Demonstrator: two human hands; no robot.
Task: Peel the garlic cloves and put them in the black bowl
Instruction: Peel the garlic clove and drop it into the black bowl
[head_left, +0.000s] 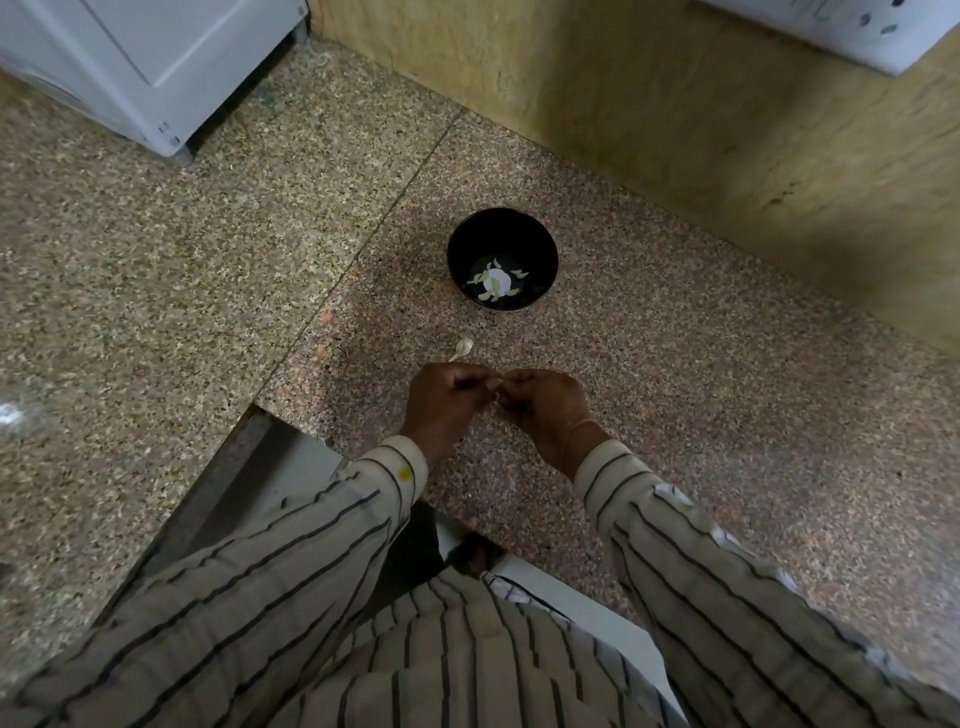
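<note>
One black bowl (503, 228) stands on the counter (675, 415) toward its back edge. It holds roughly half a dozen peeled garlic cloves (493, 283), too small to count exactly. One unpeeled garlic piece (464, 347) lies just in front of it. Two hands, the left hand (447, 400) and the right hand (545, 410), pinch one pale scrap (497, 399) between them.

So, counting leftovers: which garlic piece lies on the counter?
The lone pale garlic piece just short of the round black bowl, on the speckled stone counter; the others lie inside the bowl.
</note>
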